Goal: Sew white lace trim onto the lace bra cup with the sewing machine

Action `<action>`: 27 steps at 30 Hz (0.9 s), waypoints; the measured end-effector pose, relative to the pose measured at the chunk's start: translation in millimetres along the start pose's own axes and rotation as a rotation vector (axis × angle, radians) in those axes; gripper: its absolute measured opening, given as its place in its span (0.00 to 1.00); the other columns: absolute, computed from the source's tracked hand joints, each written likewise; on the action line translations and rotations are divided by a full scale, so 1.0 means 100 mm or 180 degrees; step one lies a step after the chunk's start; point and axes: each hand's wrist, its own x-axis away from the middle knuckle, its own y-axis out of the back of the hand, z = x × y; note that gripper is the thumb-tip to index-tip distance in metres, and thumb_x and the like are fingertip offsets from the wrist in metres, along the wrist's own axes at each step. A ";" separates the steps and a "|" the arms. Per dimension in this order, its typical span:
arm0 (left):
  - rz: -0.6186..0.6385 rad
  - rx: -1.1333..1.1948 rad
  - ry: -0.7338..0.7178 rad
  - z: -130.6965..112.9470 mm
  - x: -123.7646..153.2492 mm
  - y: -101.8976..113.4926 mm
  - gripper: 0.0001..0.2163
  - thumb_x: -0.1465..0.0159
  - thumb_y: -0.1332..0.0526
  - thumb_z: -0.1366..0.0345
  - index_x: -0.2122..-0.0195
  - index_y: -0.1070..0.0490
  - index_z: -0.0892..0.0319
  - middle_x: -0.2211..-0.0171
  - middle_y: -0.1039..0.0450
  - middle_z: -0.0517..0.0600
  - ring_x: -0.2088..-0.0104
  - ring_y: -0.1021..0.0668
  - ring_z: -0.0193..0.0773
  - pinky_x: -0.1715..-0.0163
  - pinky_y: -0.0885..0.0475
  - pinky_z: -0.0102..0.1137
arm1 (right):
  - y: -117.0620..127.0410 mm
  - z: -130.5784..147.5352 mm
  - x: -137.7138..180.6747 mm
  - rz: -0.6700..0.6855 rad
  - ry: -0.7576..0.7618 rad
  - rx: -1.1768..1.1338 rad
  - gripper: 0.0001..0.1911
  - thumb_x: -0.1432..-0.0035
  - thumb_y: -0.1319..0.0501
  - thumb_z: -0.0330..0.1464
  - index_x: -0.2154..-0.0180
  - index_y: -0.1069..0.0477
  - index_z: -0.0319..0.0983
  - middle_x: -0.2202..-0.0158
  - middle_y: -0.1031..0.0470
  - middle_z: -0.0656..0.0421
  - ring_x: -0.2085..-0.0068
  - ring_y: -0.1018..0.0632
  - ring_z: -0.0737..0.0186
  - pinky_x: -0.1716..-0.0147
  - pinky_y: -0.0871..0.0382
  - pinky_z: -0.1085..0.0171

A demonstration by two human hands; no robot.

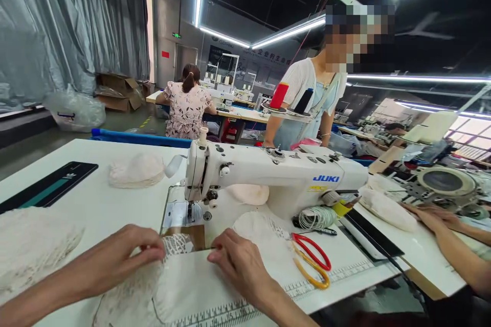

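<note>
My left hand (120,255) is closed in a pinch on a piece of white lace fabric (153,286) lying on the white sewing table (95,204). My right hand (240,263) presses down on the same fabric, fingers bent and together, just right of the needle area. The fabric's lace edge (174,242) reaches toward the presser foot (190,212) of a white JUKI sewing machine (276,173) in front of my hands.
Red and yellow scissors (312,260) lie right of my right hand. Lace bundles (136,169) rest on the table, and a heap of them (30,245) lies at the left. Another person's hands (433,214) rest at the right. A person stands behind the machine (307,102); another sits farther back (187,104).
</note>
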 end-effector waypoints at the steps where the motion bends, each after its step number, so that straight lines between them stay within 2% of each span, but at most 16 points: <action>1: 0.0255 -0.0513 -0.0175 -0.04 -0.13 -0.04 0.08 0.42 0.38 0.56 0.70 0.22 0.51 0.66 0.23 0.50 0.62 0.24 0.48 0.62 0.34 0.30 | -0.06 0.03 -0.03 0.0026 -0.0037 0.0172 0.16 0.36 0.44 0.45 0.64 0.31 0.39 0.65 0.27 0.58 0.69 0.26 0.62 0.72 0.39 0.66; 3: 0.0295 -0.1013 -0.0376 -0.06 -0.35 -0.17 0.12 0.44 0.40 0.62 0.58 0.24 0.51 0.55 0.25 0.51 0.53 0.27 0.50 0.55 0.35 0.32 | -0.19 0.08 -0.05 0.0045 -0.0048 0.0413 0.21 0.43 0.40 0.51 0.61 0.33 0.39 0.62 0.28 0.56 0.64 0.25 0.57 0.71 0.37 0.65; 5: 0.0296 -0.1309 -0.0272 -0.03 -0.47 -0.31 0.21 0.50 0.39 0.67 0.53 0.27 0.53 0.51 0.28 0.52 0.50 0.29 0.52 0.54 0.36 0.33 | -0.31 0.10 -0.05 0.0047 -0.0044 0.0494 0.30 0.52 0.35 0.54 0.58 0.34 0.39 0.60 0.30 0.53 0.61 0.25 0.52 0.69 0.34 0.62; 7: 0.0343 -0.1455 -0.0052 0.03 -0.48 -0.38 0.23 0.54 0.41 0.70 0.54 0.28 0.53 0.55 0.26 0.51 0.53 0.27 0.52 0.57 0.36 0.34 | -0.37 0.10 -0.04 0.0107 -0.0041 0.0428 0.35 0.58 0.31 0.54 0.55 0.35 0.38 0.58 0.31 0.52 0.59 0.26 0.49 0.66 0.32 0.58; 9: 0.0387 -0.1487 0.0098 0.06 -0.41 -0.38 0.15 0.52 0.42 0.69 0.62 0.28 0.52 0.64 0.24 0.49 0.60 0.25 0.50 0.63 0.37 0.33 | -0.37 0.12 -0.05 0.0173 -0.0070 0.0253 0.36 0.59 0.28 0.50 0.53 0.35 0.38 0.57 0.32 0.51 0.58 0.27 0.49 0.63 0.31 0.56; 11: 0.0445 -0.1430 0.0156 0.05 -0.32 -0.33 0.05 0.50 0.42 0.67 0.71 0.32 0.53 0.72 0.27 0.46 0.65 0.26 0.48 0.67 0.39 0.31 | -0.34 0.16 -0.08 0.0227 -0.0125 -0.0067 0.32 0.59 0.27 0.47 0.55 0.34 0.40 0.57 0.32 0.53 0.57 0.27 0.50 0.61 0.32 0.56; 12: 0.0488 -0.1334 0.0155 0.04 -0.27 -0.30 0.01 0.48 0.41 0.66 0.74 0.34 0.54 0.73 0.29 0.46 0.66 0.27 0.47 0.67 0.40 0.30 | -0.31 0.19 -0.10 0.0246 -0.0153 -0.0269 0.30 0.59 0.27 0.46 0.57 0.33 0.40 0.57 0.31 0.54 0.57 0.28 0.51 0.59 0.33 0.56; 16: 0.0538 -0.0684 0.0109 -0.05 -0.10 -0.20 0.05 0.47 0.40 0.63 0.74 0.36 0.55 0.68 0.31 0.45 0.65 0.29 0.43 0.68 0.39 0.27 | -0.24 0.31 -0.15 0.0353 -0.0374 -0.1092 0.14 0.53 0.28 0.34 0.67 0.31 0.39 0.65 0.29 0.61 0.62 0.28 0.60 0.57 0.38 0.60; 18: 0.0509 -0.0549 0.0323 -0.11 -0.03 -0.17 0.07 0.46 0.40 0.61 0.75 0.37 0.56 0.73 0.34 0.43 0.69 0.31 0.40 0.72 0.41 0.25 | -0.22 0.36 -0.13 0.0471 -0.0523 -0.1457 0.09 0.51 0.31 0.29 0.71 0.31 0.39 0.72 0.30 0.64 0.67 0.29 0.64 0.60 0.38 0.64; 20: 0.0484 -0.0463 0.0495 -0.17 0.03 -0.15 0.08 0.47 0.39 0.61 0.76 0.37 0.56 0.78 0.38 0.41 0.74 0.34 0.37 0.77 0.46 0.25 | -0.20 0.41 -0.09 0.0558 -0.0557 -0.1797 0.07 0.50 0.33 0.29 0.72 0.31 0.39 0.75 0.32 0.65 0.70 0.31 0.67 0.66 0.38 0.67; 24: 0.0539 -0.0080 0.0414 -0.29 0.11 -0.12 0.06 0.48 0.37 0.62 0.69 0.28 0.57 0.75 0.33 0.43 0.72 0.32 0.38 0.75 0.42 0.25 | -0.14 0.47 0.01 0.0413 -0.0477 -0.2038 0.04 0.51 0.35 0.28 0.71 0.31 0.39 0.75 0.33 0.65 0.72 0.34 0.68 0.70 0.41 0.69; 27: 0.0681 0.0072 0.0415 -0.31 0.14 -0.12 0.06 0.48 0.37 0.63 0.73 0.25 0.60 0.78 0.35 0.44 0.74 0.33 0.37 0.75 0.43 0.25 | -0.11 0.52 0.06 0.0349 -0.0418 -0.2201 0.05 0.52 0.38 0.26 0.70 0.31 0.38 0.76 0.35 0.65 0.72 0.34 0.68 0.71 0.42 0.69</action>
